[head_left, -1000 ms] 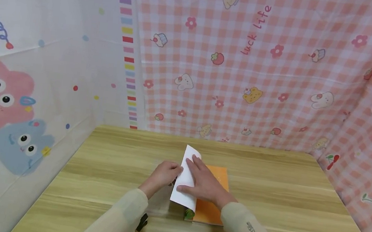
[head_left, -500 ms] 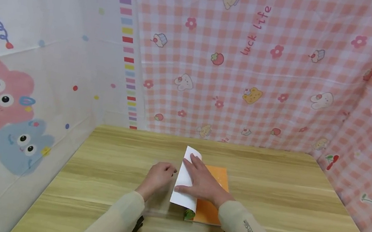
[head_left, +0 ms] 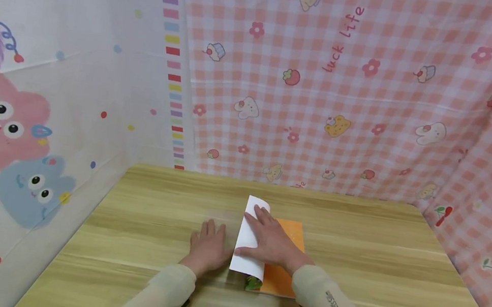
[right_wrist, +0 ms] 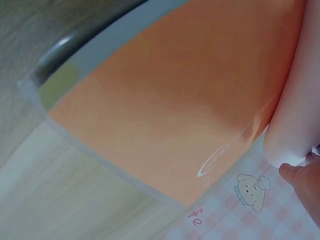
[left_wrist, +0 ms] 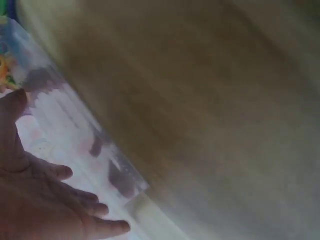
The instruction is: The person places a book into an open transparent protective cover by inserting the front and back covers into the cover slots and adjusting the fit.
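Observation:
A book (head_left: 282,281) with an orange surface lies on the table, a curled white sheet (head_left: 247,251) raised along its left side. My right hand (head_left: 271,241) rests on the white sheet with its fingers spread and straight. Left of the sheet, my left hand (head_left: 207,248) lies low over the table, palm down, fingers extended and pointing away. The left wrist view has a clear film (left_wrist: 100,145) with a straight edge beside the left fingers, and a colourful printed patch at its far left. In the right wrist view the orange surface (right_wrist: 150,100) curves up into the pale sheet.
The wood-grain table (head_left: 366,260) extends around the book. A pink checked cloth (head_left: 308,99) hangs behind and at the right, and a white cartoon-printed cloth (head_left: 84,82) stands at the left.
My left hand has come away from the white sheet's left edge, moved left and toward me, and straightened its curled fingers. My right hand stays on the sheet.

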Motion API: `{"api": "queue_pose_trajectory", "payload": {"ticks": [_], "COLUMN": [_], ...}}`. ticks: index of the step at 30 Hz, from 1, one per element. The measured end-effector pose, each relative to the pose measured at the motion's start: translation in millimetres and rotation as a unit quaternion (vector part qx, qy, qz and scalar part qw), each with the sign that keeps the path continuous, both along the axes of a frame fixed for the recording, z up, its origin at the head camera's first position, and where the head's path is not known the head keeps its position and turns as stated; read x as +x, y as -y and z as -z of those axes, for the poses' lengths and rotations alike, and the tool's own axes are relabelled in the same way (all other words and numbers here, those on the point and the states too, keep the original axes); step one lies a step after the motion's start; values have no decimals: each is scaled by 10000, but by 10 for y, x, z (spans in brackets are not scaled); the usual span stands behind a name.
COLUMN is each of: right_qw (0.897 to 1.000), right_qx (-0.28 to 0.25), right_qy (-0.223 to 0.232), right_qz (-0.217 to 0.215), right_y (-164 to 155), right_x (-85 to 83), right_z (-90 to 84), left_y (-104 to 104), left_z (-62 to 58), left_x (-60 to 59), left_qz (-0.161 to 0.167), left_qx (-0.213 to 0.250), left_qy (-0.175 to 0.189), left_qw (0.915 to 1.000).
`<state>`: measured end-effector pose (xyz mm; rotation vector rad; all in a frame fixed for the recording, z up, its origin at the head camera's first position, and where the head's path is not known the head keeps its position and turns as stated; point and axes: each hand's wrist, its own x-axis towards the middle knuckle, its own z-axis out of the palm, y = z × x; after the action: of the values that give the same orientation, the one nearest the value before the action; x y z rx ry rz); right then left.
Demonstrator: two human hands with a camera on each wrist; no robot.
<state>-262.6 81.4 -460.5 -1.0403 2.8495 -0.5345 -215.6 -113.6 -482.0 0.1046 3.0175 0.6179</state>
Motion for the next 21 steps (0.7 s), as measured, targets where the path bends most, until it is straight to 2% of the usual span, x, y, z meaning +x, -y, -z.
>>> {"api": "queue_pose_trajectory", "payload": {"ticks": [7, 21], "right_qw": [10000, 9995], "right_qx": [60, -38], "right_qy": [53, 260], "right_qz": [-51, -168], "right_y": [3, 37], "right_x": [-7, -4], "right_z": [31, 55], "left_y": [46, 85], "left_z": [67, 33], "left_x": [-12, -28], "left_qz": [3, 105], "left_qx": [-250, -506], "left_qy": [373, 517], "left_qw": [9990, 9973]}}
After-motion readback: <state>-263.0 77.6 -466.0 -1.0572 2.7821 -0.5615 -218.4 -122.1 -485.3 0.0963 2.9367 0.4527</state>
